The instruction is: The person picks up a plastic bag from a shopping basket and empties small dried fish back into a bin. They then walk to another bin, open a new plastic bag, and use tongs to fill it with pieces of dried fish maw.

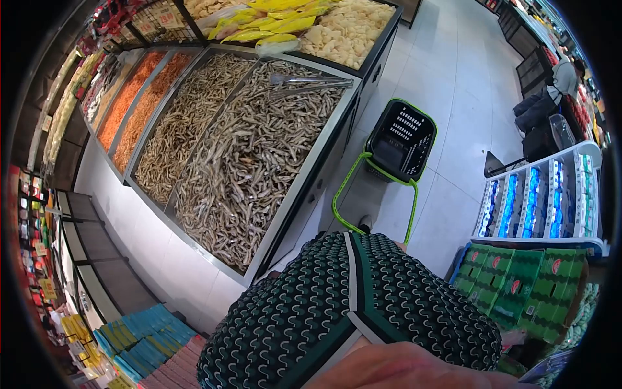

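A black shopping basket with a bright green rim stands on the floor ahead of me. Its long green handle reaches back toward my body, and its near end passes behind my dark green patterned top. By that near end, a sliver of skin, seemingly my right hand, shows at the edge of the top. Its fingers are hidden, so I cannot tell whether it grips the handle. My left hand is out of view. One shoe tip shows below the basket.
To the left, a metal-edged bin of small dried fish holds tongs. Orange dried shrimp lie farther left. Green cartons and a white rack of blue packs stand right. A person is beyond the rack.
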`<state>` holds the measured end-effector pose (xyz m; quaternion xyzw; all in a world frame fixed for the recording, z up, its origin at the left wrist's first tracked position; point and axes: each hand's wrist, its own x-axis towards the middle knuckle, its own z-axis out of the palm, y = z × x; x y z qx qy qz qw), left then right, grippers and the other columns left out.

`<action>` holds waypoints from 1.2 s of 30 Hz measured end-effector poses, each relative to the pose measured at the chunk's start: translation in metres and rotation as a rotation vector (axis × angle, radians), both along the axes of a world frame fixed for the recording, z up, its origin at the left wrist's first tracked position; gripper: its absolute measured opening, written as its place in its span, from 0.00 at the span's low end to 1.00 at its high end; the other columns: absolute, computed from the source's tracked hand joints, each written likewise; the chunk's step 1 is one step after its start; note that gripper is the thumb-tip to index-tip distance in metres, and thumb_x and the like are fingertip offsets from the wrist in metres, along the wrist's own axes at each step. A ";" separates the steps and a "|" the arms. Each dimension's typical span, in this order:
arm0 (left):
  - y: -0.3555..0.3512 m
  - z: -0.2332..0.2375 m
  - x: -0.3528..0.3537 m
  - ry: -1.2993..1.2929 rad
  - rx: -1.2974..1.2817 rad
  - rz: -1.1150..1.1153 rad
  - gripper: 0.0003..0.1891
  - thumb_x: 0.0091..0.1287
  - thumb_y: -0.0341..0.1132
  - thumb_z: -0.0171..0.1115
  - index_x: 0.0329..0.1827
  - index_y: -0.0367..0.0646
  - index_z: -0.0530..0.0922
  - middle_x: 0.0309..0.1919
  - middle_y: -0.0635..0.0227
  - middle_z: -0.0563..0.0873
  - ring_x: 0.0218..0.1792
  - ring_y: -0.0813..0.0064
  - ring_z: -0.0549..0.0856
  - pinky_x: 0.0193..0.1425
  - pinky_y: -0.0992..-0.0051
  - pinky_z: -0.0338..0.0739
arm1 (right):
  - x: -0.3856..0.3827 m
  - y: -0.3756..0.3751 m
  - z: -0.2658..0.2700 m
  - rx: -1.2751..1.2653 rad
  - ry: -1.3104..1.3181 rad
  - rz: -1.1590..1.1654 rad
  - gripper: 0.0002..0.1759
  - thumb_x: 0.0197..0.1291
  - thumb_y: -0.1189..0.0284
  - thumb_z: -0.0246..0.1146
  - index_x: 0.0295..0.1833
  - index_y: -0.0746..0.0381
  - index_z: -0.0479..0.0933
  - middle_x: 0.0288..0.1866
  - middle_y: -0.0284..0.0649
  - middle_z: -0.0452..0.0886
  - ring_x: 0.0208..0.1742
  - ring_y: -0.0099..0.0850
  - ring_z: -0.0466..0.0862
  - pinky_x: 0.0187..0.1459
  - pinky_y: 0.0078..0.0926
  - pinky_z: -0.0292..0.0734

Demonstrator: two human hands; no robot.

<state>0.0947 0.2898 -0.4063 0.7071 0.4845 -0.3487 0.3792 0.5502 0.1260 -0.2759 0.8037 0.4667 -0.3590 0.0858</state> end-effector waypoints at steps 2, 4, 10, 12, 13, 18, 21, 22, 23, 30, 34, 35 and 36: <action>0.002 0.001 0.013 0.000 0.000 -0.025 0.21 0.61 0.50 0.61 0.49 0.44 0.84 0.47 0.55 0.86 0.49 0.54 0.84 0.54 0.59 0.78 | 0.014 0.004 0.001 -0.017 0.006 -0.018 0.15 0.54 0.59 0.57 0.40 0.55 0.83 0.40 0.44 0.86 0.46 0.44 0.86 0.42 0.45 0.79; 0.004 0.003 0.026 0.004 0.002 -0.047 0.21 0.61 0.50 0.60 0.49 0.45 0.84 0.47 0.55 0.86 0.49 0.54 0.84 0.54 0.59 0.78 | 0.031 0.009 0.000 -0.024 0.016 -0.028 0.15 0.54 0.59 0.57 0.40 0.55 0.83 0.40 0.44 0.86 0.46 0.44 0.86 0.42 0.45 0.79; 0.004 0.017 0.073 0.016 0.008 -0.115 0.21 0.62 0.50 0.59 0.50 0.45 0.84 0.47 0.55 0.86 0.48 0.54 0.85 0.54 0.59 0.79 | 0.099 0.014 0.004 -0.109 0.003 -0.047 0.14 0.55 0.62 0.58 0.38 0.59 0.83 0.38 0.47 0.86 0.43 0.47 0.86 0.38 0.44 0.80; 0.007 0.028 0.091 0.017 0.013 -0.150 0.21 0.62 0.49 0.59 0.50 0.46 0.84 0.47 0.55 0.86 0.48 0.55 0.85 0.54 0.59 0.79 | 0.124 0.008 -0.011 0.102 -0.035 0.034 0.13 0.56 0.63 0.57 0.37 0.60 0.82 0.37 0.46 0.85 0.40 0.47 0.86 0.37 0.43 0.80; 0.011 0.037 0.103 0.017 0.014 -0.163 0.20 0.63 0.49 0.59 0.50 0.46 0.84 0.47 0.55 0.86 0.48 0.55 0.85 0.54 0.60 0.79 | 0.137 0.009 -0.016 0.056 -0.021 0.053 0.14 0.57 0.62 0.56 0.37 0.60 0.81 0.37 0.46 0.85 0.39 0.47 0.86 0.36 0.44 0.80; 0.019 0.064 0.153 -0.011 0.041 -0.192 0.19 0.63 0.47 0.56 0.50 0.47 0.84 0.46 0.56 0.86 0.45 0.54 0.85 0.51 0.59 0.79 | 0.183 0.011 -0.020 0.174 0.040 -0.071 0.15 0.58 0.60 0.57 0.37 0.59 0.82 0.36 0.46 0.84 0.38 0.46 0.86 0.36 0.45 0.79; 0.021 0.037 0.156 -0.014 0.065 -0.145 0.18 0.63 0.45 0.54 0.49 0.47 0.84 0.44 0.56 0.87 0.42 0.53 0.85 0.49 0.57 0.79 | 0.201 0.041 0.008 0.111 -0.057 0.030 0.18 0.59 0.56 0.58 0.37 0.59 0.83 0.36 0.46 0.84 0.38 0.46 0.86 0.35 0.45 0.79; 0.024 0.038 0.160 -0.008 0.065 -0.121 0.18 0.63 0.45 0.54 0.49 0.47 0.84 0.44 0.56 0.87 0.43 0.53 0.85 0.49 0.58 0.79 | 0.207 0.050 0.013 0.052 -0.078 0.034 0.21 0.59 0.53 0.58 0.37 0.59 0.83 0.35 0.46 0.84 0.38 0.46 0.86 0.35 0.45 0.79; 0.028 0.038 0.162 -0.007 0.064 -0.113 0.18 0.63 0.45 0.54 0.50 0.47 0.84 0.44 0.56 0.87 0.43 0.53 0.85 0.49 0.58 0.79 | 0.213 0.056 0.016 0.053 -0.072 0.030 0.21 0.59 0.53 0.58 0.37 0.59 0.83 0.35 0.46 0.84 0.38 0.46 0.86 0.35 0.45 0.79; 0.050 0.041 0.186 0.032 -0.017 -0.140 0.18 0.62 0.44 0.56 0.51 0.47 0.83 0.44 0.54 0.86 0.44 0.52 0.85 0.51 0.58 0.79 | 0.248 0.098 0.036 0.172 -0.139 0.008 0.28 0.59 0.44 0.60 0.35 0.61 0.82 0.34 0.45 0.83 0.35 0.45 0.84 0.34 0.45 0.76; 0.073 0.036 0.204 0.036 -0.050 -0.158 0.18 0.62 0.43 0.56 0.52 0.47 0.82 0.44 0.54 0.86 0.44 0.51 0.84 0.51 0.58 0.79 | 0.270 0.125 0.035 0.165 -0.156 -0.003 0.28 0.59 0.44 0.61 0.37 0.61 0.82 0.34 0.44 0.83 0.36 0.44 0.84 0.34 0.44 0.76; 0.080 0.032 0.210 0.038 -0.056 -0.162 0.18 0.62 0.43 0.56 0.52 0.47 0.82 0.44 0.54 0.86 0.45 0.51 0.84 0.52 0.58 0.79 | 0.276 0.132 0.037 0.158 -0.143 -0.002 0.28 0.59 0.44 0.61 0.37 0.61 0.82 0.35 0.45 0.83 0.37 0.44 0.84 0.34 0.44 0.76; 0.090 0.032 0.219 0.034 -0.061 -0.164 0.19 0.62 0.43 0.56 0.52 0.47 0.82 0.44 0.53 0.86 0.45 0.51 0.84 0.52 0.58 0.78 | 0.280 0.139 0.039 0.152 -0.131 -0.003 0.28 0.59 0.44 0.61 0.37 0.61 0.82 0.35 0.45 0.83 0.37 0.44 0.84 0.35 0.44 0.76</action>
